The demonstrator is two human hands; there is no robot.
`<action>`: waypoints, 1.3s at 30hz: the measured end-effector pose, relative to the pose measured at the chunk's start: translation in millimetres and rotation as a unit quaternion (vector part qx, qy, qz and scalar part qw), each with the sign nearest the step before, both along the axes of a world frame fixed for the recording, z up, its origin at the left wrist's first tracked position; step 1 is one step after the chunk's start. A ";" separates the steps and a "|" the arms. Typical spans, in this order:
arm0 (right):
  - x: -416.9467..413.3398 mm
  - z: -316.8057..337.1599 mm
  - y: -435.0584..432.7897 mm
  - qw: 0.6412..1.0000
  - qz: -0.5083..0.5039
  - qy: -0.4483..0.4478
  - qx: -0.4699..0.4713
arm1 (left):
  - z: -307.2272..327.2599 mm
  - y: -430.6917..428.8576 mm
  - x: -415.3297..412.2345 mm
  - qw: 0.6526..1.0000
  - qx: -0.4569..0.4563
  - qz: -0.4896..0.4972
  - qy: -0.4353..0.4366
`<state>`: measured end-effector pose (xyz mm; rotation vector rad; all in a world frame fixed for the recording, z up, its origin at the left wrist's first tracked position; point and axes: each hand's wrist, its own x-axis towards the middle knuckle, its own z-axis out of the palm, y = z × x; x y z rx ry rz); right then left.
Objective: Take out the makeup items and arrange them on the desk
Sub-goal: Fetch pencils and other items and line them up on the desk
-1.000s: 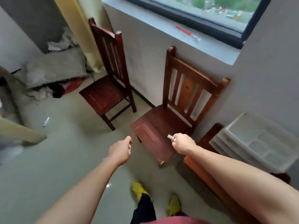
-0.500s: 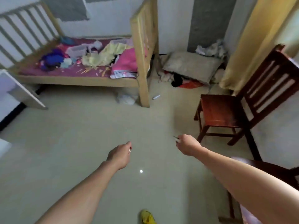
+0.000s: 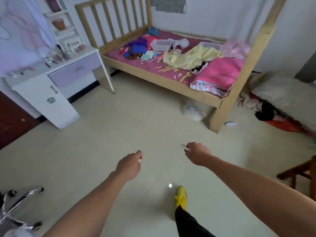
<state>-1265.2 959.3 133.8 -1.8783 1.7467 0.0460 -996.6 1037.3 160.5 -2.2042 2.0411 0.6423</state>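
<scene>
The right hand pinches a small silver tube. The left hand is curled; whether it holds anything cannot be told. The white desk stands far left, well apart. Step: carrying. The next move probably calls for walking over and setting the tube on top.

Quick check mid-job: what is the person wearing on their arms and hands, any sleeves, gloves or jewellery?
The left hand and right hand are ungloved. The left forearm and right forearm are bare to the frame edge: no sleeve, watch or band in view. Rings cannot be told from this angle. Below, a black trouser leg and a yellow shoe show.
</scene>
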 end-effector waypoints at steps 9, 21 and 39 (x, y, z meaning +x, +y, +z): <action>141.3 -12.1 -235.7 0.994 0.105 0.002 -0.008 | 0.1 -173.5 120.3 0.990 -0.018 0.138 0.016; 382.2 -1.2 -445.5 0.966 0.257 -0.013 -0.021 | -8.6 -322.2 308.5 0.948 -0.029 0.316 0.038; 708.5 0.1 -749.2 0.965 0.260 -0.013 -0.009 | 11.2 -626.4 638.1 0.917 -0.072 0.386 0.078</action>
